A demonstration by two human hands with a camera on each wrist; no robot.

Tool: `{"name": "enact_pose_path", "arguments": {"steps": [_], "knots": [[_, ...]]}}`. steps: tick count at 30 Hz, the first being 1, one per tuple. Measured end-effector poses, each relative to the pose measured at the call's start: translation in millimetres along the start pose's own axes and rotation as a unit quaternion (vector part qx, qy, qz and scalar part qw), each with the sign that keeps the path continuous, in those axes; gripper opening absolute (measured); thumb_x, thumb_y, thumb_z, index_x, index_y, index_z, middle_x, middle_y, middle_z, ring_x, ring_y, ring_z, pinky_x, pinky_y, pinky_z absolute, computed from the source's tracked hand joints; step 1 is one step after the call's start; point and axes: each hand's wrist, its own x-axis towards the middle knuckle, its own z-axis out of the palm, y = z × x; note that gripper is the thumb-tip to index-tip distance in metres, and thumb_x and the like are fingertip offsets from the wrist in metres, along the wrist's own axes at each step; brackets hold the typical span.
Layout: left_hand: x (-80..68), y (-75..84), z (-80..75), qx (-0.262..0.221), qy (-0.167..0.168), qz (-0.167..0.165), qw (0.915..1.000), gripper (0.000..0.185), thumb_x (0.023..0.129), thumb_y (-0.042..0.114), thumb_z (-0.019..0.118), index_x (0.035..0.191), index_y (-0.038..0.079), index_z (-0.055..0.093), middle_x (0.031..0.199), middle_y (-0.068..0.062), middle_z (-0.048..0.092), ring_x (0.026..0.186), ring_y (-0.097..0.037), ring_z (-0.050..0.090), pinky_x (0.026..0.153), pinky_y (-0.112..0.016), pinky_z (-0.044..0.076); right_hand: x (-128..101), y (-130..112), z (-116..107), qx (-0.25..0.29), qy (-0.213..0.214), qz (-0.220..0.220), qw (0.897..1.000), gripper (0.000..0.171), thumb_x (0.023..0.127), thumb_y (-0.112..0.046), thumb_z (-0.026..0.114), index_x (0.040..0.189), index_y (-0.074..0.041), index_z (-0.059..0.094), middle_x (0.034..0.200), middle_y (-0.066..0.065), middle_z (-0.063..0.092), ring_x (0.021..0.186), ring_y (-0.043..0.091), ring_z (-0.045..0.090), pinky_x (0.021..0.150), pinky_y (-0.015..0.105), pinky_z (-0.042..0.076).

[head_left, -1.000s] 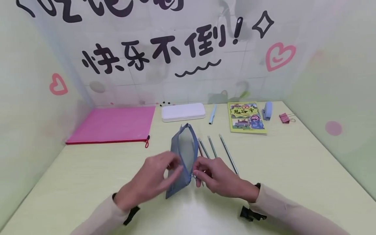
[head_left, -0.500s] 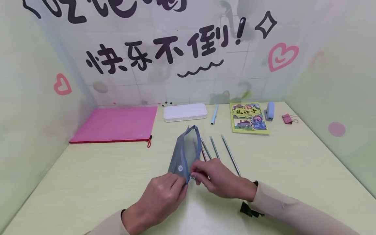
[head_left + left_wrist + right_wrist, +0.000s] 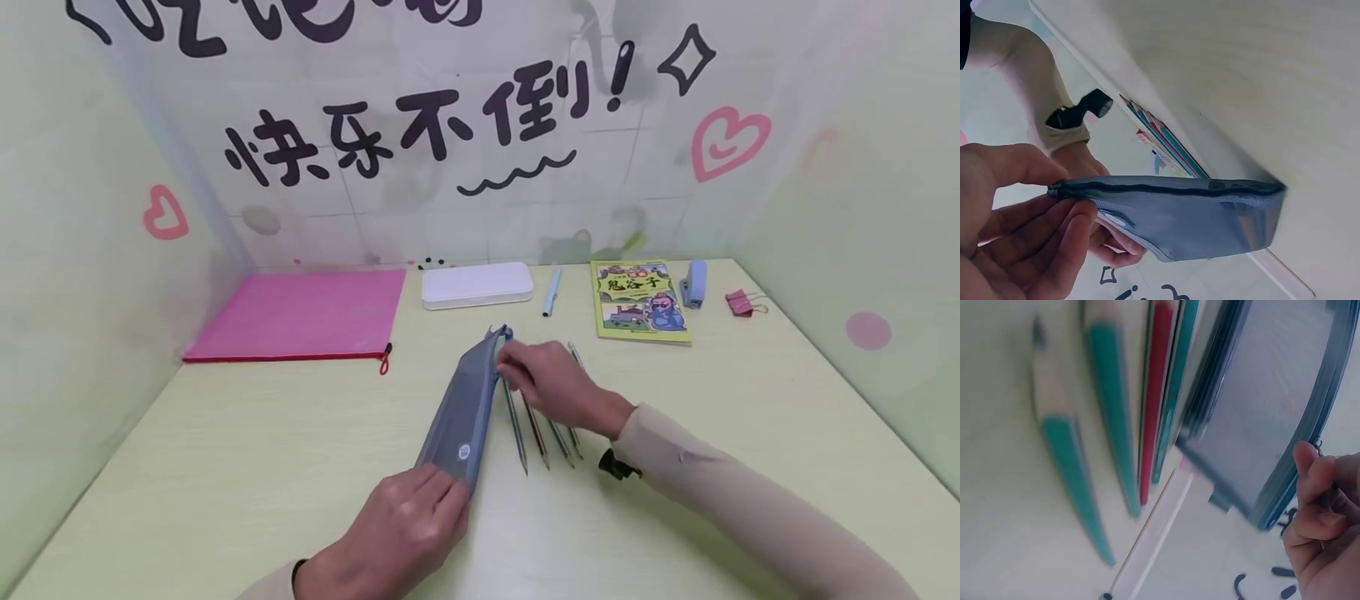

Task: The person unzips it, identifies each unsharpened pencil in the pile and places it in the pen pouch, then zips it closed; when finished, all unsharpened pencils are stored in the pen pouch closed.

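Slid all the way up, that right hand (image 3: pixel 542 379): half a second back it was pinching at the near end of the flat blue-grey mesh zip pouch (image 3: pixel 467 404) right beside the left hand, and now sits at the far end, centre of the head frame, thumb and fingers curled in a pinch on what looks like the zipper pull (image 3: pixel 1317 447). Pouch mouth, gaping a second ago, now reads as one closed dark seam in the left wrist view (image 3: pixel 1166 187), so probably zipped shut, or as good as.

Left hand (image 3: pixel 405 533), lower middle of the head frame, pinching the near corner of the pouch, thumb on top and fingers (image 3: pixel 1054 247) curled underneath, holding it steady. Pouch stretched between both hands, standing on its long edge on the pale green table (image 3: pixel 225 467), slanting from lower centre up toward the middle.

Just right of it, four thin pencils with green and red barrels (image 3: pixel 536 425) lying side by side on the table, partly under the right wrist; can't tell if any touch the pouch.

Along the back wall, upper half of the frame: pink zip folder (image 3: pixel 300 315) at left, white hard pencil box (image 3: pixel 477 285), light blue pen (image 3: pixel 551 290), yellow-green picture book (image 3: pixel 639 302), small blue stapler (image 3: pixel 694 283), pink binder clip (image 3: pixel 741 302) at far right.
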Motion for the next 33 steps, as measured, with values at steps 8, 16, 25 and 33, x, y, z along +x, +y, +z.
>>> {"name": "enact_pose_path", "arguments": {"steps": [8,16,25,33], "knots": [[-4.6,3.1,-3.3,0.004,0.005,0.013,0.9999,0.035,0.096,0.011,0.038,0.071,0.008,0.062,0.060,0.003,0.056,0.055,-0.007,0.052,0.048,-0.018,0.043,14,37,-6,-0.005,0.075,0.056,0.996,0.008,0.099,-0.006,0.058,0.094,-0.003,0.063,0.069,0.004,0.068,0.051,0.003,0.051,0.050,0.019,0.040],[-13.7,0.6,-8.4,-0.043,-0.037,-0.066,0.9962,0.006,0.079,0.009,0.073,0.078,0.012,0.068,0.072,0.005,0.060,0.064,-0.005,0.056,0.054,-0.017,0.050,12,41,-8,0.138,0.055,0.177,0.973,0.010,0.102,-0.011,0.055,0.100,-0.004,0.063,0.095,0.019,0.072,0.056,0.030,0.065,0.054,0.027,0.049],[-32.9,-34.3,-34.2,-0.337,-0.183,-0.452,0.8056,0.018,0.091,0.014,0.071,0.107,0.010,0.067,0.080,0.002,0.074,0.068,0.000,0.067,0.063,-0.016,0.056,8,35,-16,0.263,0.052,0.292,0.918,0.015,0.104,-0.014,0.051,0.105,-0.003,0.060,0.109,0.027,0.073,0.058,0.045,0.061,0.044,0.023,0.033],[-69.7,-62.9,-24.9,-0.613,-0.162,-0.611,0.4741,0.061,0.106,0.027,0.048,0.149,-0.010,0.025,0.106,-0.018,0.075,0.098,-0.023,0.076,0.091,-0.036,0.060,3,17,-12,0.295,0.043,0.306,0.904,0.017,0.104,-0.013,0.051,0.105,0.003,0.056,0.115,0.028,0.067,0.056,0.026,0.063,0.046,0.023,0.037]]}}
